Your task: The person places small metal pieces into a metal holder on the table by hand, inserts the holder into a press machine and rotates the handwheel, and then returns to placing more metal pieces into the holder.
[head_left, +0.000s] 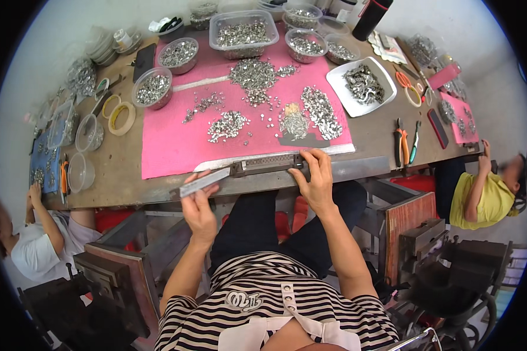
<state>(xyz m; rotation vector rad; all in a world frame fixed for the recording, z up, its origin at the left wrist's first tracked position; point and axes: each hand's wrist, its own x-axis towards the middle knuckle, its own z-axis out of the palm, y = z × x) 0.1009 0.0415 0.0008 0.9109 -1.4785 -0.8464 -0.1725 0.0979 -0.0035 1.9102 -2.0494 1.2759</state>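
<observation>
Left hand (198,209) pinches a pale, likely stiff strip (205,182); right hand (317,184) grips the slotted bar (268,162), probably heavy, sensibly at its three-o'clock end.

strip (205,182): silver-grey | bar (266,164): dark-grey | mat (167,143): pink | shirt (257,279): black-white striped

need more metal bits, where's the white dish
In the head view, the white dish is right of centre, by the large pink mat's right edge, beyond the right hand.
</observation>
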